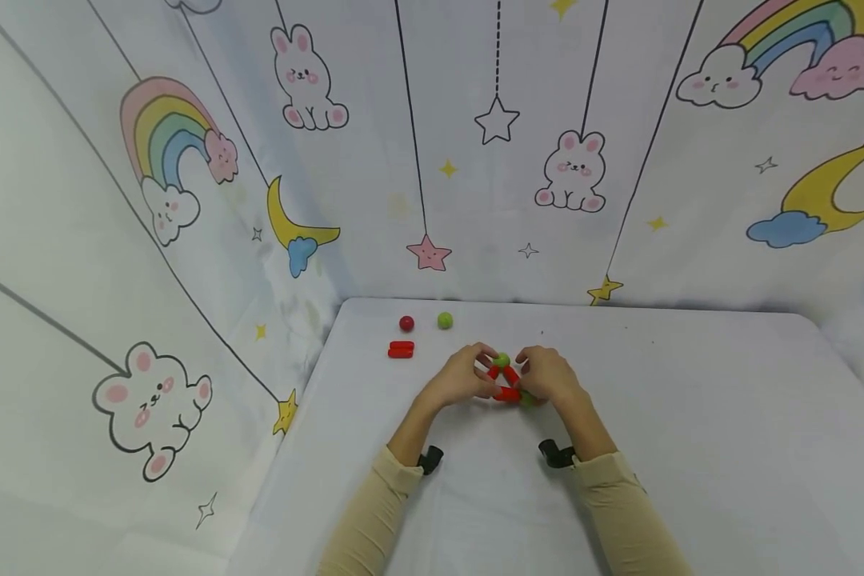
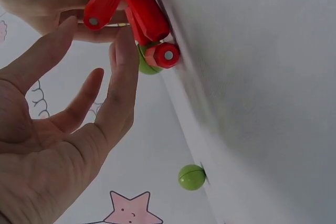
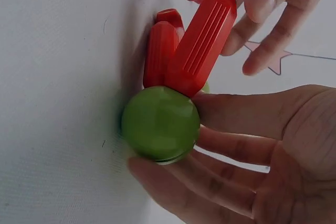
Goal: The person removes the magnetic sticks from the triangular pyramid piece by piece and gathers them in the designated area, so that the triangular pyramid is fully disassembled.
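My right hand (image 1: 550,374) pinches a green ball (image 3: 160,124) between thumb and fingers, low against the white table. Ribbed red rods fan out from this ball; one red rod (image 3: 202,43) tilts up off the table, while another rod (image 3: 161,53) lies lower beside it. A second green ball (image 1: 501,360) sits at the far corner of the shape, with a red rod (image 1: 511,374) running between the two balls. My left hand (image 2: 68,114) is beside the rods, thumb and fingers apart with nothing between them. A red rod (image 2: 164,55) shows its round silvery end near those fingertips.
Toward the back left of the table (image 1: 691,432) lie a loose red ball (image 1: 406,323), a loose green ball (image 1: 445,320) and a pair of red rods (image 1: 401,350) side by side. A patterned cloth wall (image 1: 374,160) rises behind the table and on its left.
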A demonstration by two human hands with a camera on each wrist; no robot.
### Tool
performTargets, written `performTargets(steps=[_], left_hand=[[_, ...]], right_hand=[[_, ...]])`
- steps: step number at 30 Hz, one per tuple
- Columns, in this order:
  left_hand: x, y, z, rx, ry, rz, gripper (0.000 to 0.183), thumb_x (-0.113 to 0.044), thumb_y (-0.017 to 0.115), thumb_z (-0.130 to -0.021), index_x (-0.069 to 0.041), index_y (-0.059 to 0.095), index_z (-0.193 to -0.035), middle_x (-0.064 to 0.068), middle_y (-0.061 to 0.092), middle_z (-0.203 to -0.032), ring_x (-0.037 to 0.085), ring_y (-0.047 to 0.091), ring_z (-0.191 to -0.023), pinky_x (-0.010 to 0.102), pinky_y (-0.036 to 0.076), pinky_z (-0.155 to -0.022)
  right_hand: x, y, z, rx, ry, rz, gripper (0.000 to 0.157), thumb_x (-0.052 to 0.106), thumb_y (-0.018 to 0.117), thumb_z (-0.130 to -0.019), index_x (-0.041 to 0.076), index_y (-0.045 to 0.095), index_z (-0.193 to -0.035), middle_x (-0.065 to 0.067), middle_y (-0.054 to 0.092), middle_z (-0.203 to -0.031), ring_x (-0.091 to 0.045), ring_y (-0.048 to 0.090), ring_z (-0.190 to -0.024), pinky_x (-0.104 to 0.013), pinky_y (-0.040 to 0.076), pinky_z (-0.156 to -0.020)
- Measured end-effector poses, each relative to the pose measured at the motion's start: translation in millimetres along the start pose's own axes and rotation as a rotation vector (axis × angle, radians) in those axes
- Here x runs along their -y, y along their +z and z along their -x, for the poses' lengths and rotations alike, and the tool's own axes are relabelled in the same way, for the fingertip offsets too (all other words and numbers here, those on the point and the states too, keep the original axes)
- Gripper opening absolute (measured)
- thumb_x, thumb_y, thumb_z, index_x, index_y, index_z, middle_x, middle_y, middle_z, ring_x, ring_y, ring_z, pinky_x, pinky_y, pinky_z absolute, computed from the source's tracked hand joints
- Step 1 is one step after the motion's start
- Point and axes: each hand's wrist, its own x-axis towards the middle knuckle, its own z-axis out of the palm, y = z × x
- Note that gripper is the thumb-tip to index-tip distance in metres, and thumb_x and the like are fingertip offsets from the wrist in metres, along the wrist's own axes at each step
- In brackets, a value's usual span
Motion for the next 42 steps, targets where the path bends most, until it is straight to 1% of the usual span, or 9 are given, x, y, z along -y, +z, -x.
performTargets(steps=[7, 15, 19, 23, 26, 29, 31, 36, 42], left_hand=[[7.0, 10.8, -3.4, 0.045, 0.057, -0.020, 0.061, 0.003, 0.084, -0.084, 0.000, 0.058, -0.138, 0.024, 0.061, -0.129, 0.020, 0.073, -0.096, 0.027, 0.060, -0.079], [5.8, 17.7, -4.6, 0.010, 0.052, -0.015, 0.062, 0.006, 0.083, -0.083, -0.002, 0.057, -0.139, 0.022, 0.063, -0.123, 0.016, 0.072, -0.091, 0.026, 0.059, -0.078], [5.1, 18.2, -5.7, -0.013, 0.047, -0.005, 0.064, 0.007, 0.084, -0.082, -0.003, 0.057, -0.139, 0.021, 0.064, -0.122, 0.015, 0.072, -0.090, 0.027, 0.059, -0.078], [4.5, 16.5, -5.4, -0.026, 0.021, -0.011, 0.068, 0.005, 0.085, -0.081, -0.005, 0.056, -0.141, 0.020, 0.065, -0.123, 0.013, 0.073, -0.088, 0.027, 0.059, -0.077], [3.2, 13.7, -3.8, -0.029, 0.008, -0.019, 0.070, 0.006, 0.085, -0.080, -0.005, 0.054, -0.142, 0.020, 0.065, -0.124, 0.014, 0.073, -0.088, 0.028, 0.059, -0.077], [3.0, 11.8, -3.1, -0.032, -0.003, -0.012, 0.071, 0.008, 0.085, -0.079, -0.005, 0.055, -0.141, 0.019, 0.066, -0.123, 0.015, 0.073, -0.087, 0.029, 0.060, -0.077], [3.2, 11.4, -3.4, -0.033, -0.006, -0.012, 0.070, 0.008, 0.085, -0.078, -0.004, 0.055, -0.141, 0.019, 0.065, -0.122, 0.016, 0.073, -0.088, 0.029, 0.060, -0.076], [3.7, 11.8, -4.6, -0.027, 0.003, -0.016, 0.069, 0.007, 0.085, -0.079, -0.004, 0.056, -0.140, 0.020, 0.065, -0.124, 0.016, 0.072, -0.088, 0.028, 0.059, -0.075], [6.8, 10.8, -4.9, -0.053, -0.001, -0.049, 0.065, 0.003, 0.085, -0.082, -0.005, 0.057, -0.140, 0.017, 0.066, -0.124, 0.013, 0.069, -0.085, 0.027, 0.059, -0.075]], right_hand=[[1.5, 0.3, 4.5, 0.025, -0.023, -0.047, 0.048, 0.003, 0.080, -0.086, -0.007, 0.063, -0.130, -0.025, 0.068, -0.116, -0.028, 0.069, -0.086, -0.036, 0.061, -0.055], [1.5, 0.3, 2.8, 0.008, -0.020, -0.059, 0.048, 0.002, 0.079, -0.086, -0.006, 0.063, -0.131, -0.024, 0.070, -0.115, -0.028, 0.070, -0.084, -0.037, 0.061, -0.055], [0.3, 1.2, -0.6, 0.002, -0.012, -0.049, 0.048, 0.003, 0.079, -0.085, -0.005, 0.064, -0.130, -0.022, 0.071, -0.115, -0.026, 0.070, -0.085, -0.035, 0.059, -0.054], [-3.0, 2.7, -4.9, -0.005, -0.007, -0.045, 0.048, 0.004, 0.081, -0.084, -0.004, 0.066, -0.129, -0.018, 0.073, -0.114, -0.026, 0.069, -0.088, -0.033, 0.058, -0.056], [-5.2, 4.6, -7.3, -0.019, -0.014, -0.009, 0.047, 0.003, 0.082, -0.083, -0.003, 0.068, -0.128, -0.015, 0.074, -0.111, -0.025, 0.068, -0.089, -0.035, 0.058, -0.064], [-6.6, 6.5, -8.7, -0.032, -0.025, 0.035, 0.044, 0.001, 0.080, -0.083, -0.002, 0.069, -0.126, -0.014, 0.074, -0.109, -0.025, 0.066, -0.091, -0.038, 0.058, -0.073], [-7.0, 7.3, -9.1, -0.038, -0.028, 0.054, 0.043, 0.000, 0.080, -0.082, -0.002, 0.070, -0.125, -0.013, 0.073, -0.108, -0.025, 0.065, -0.090, -0.040, 0.057, -0.077], [-7.5, 4.9, -8.5, -0.019, -0.030, 0.047, 0.045, 0.002, 0.083, -0.081, -0.001, 0.069, -0.125, -0.013, 0.073, -0.108, -0.026, 0.066, -0.091, -0.042, 0.056, -0.078], [-10.7, -1.5, -8.3, 0.026, -0.033, 0.029, 0.042, 0.013, 0.081, -0.088, -0.002, 0.069, -0.124, -0.015, 0.072, -0.108, -0.026, 0.067, -0.090, -0.038, 0.058, -0.074]])
